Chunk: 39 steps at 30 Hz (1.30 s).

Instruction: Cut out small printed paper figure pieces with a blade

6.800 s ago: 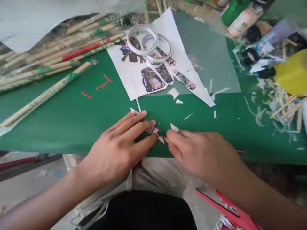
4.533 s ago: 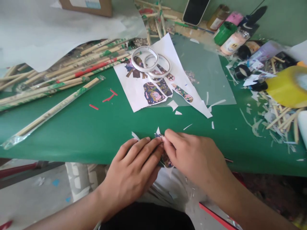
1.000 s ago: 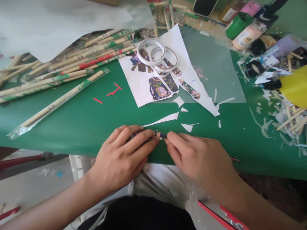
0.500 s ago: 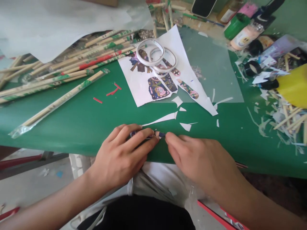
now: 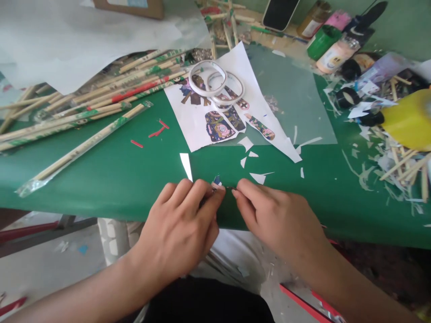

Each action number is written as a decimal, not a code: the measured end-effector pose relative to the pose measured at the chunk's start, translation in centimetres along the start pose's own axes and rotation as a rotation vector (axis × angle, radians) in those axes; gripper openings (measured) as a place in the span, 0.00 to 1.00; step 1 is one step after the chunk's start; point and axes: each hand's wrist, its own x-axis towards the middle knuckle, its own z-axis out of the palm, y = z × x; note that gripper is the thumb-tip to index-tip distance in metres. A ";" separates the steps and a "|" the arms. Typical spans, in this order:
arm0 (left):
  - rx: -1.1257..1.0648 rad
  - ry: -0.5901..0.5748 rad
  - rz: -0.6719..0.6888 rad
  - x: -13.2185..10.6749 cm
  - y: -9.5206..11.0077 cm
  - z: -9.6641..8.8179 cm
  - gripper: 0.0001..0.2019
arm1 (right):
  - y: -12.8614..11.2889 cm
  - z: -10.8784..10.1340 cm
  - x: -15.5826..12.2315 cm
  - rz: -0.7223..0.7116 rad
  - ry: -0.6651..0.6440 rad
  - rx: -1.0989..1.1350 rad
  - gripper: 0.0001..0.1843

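My left hand (image 5: pixel 183 220) is bent over the green table's front edge, its fingers closed on a small printed paper cutout (image 5: pixel 217 181). Only a blue and pinkish end of the cutout shows past the fingertips; the rest is hidden beneath the hand. Just to the right, my right hand (image 5: pixel 274 213) pinches a thin dark bit that sticks out toward the left fingertips, too small to name. White paper scraps (image 5: pixel 258 177) lie beyond the hands, and a narrow scrap (image 5: pixel 186 166) stands near the left knuckles.
Two white tape rolls (image 5: pixel 208 79) rest on a sheet (image 5: pixel 197 134) with printed figures. Wrapped chopsticks (image 5: pixel 90 143) cover the left side. At the right are paint bottles (image 5: pixel 336 56), a yellow container (image 5: pixel 409 119) and stick pieces (image 5: pixel 400 170). A phone (image 5: pixel 280 13) leans at the back.
The cutout's exposed end has turned from pointing right to pointing away from me. My left hand has shifted slightly right, and the long white scrap beyond it has moved.
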 end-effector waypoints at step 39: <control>-0.070 0.068 0.038 -1.7 -1.2 1.4 0.16 | -0.5 -0.8 0.3 0.008 -0.175 -0.113 0.10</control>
